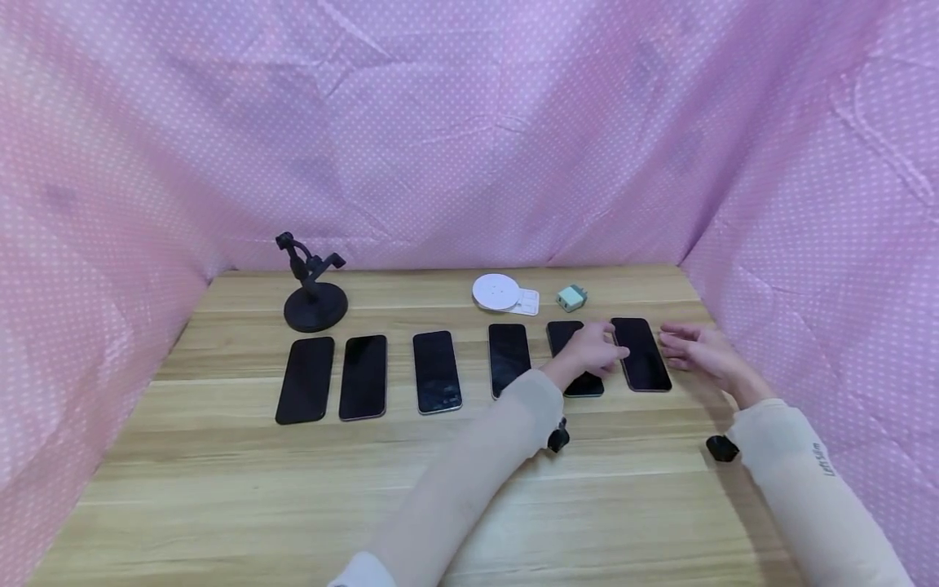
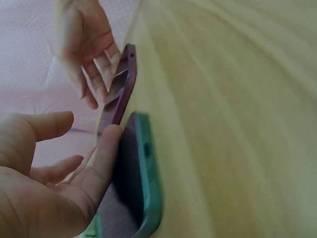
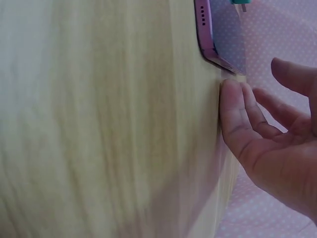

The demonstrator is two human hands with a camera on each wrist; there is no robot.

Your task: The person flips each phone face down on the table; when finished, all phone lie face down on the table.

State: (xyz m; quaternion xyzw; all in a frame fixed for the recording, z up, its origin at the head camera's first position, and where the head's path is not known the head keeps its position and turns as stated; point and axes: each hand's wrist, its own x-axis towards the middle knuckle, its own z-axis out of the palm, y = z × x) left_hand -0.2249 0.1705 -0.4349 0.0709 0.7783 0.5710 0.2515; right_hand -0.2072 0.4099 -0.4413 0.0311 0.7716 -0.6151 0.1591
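My left hand (image 1: 592, 349) reaches over a phone with a green edge (image 2: 148, 168), its fingers spread loosely around nothing. In the head view those fingertips come right to the left long side of the rightmost phone (image 1: 641, 355), which lies screen up and has a purple-pink edge (image 3: 203, 29). On that phone's other side is my right hand (image 1: 700, 355), fingers extended toward it and holding nothing. The right wrist view shows the right fingertips (image 3: 232, 89) low at the wood, close by the phone's corner. Part of the green-edged phone is hidden under the left hand.
More black-screened phones lie in a row to the left, such as this phone (image 1: 436, 372). Behind them are a black stand (image 1: 315, 308), a white round charging pad (image 1: 495, 292) and a pale green plug (image 1: 571, 297). Pink dotted cloth (image 1: 455, 147) encloses the wooden table (image 1: 220, 489).
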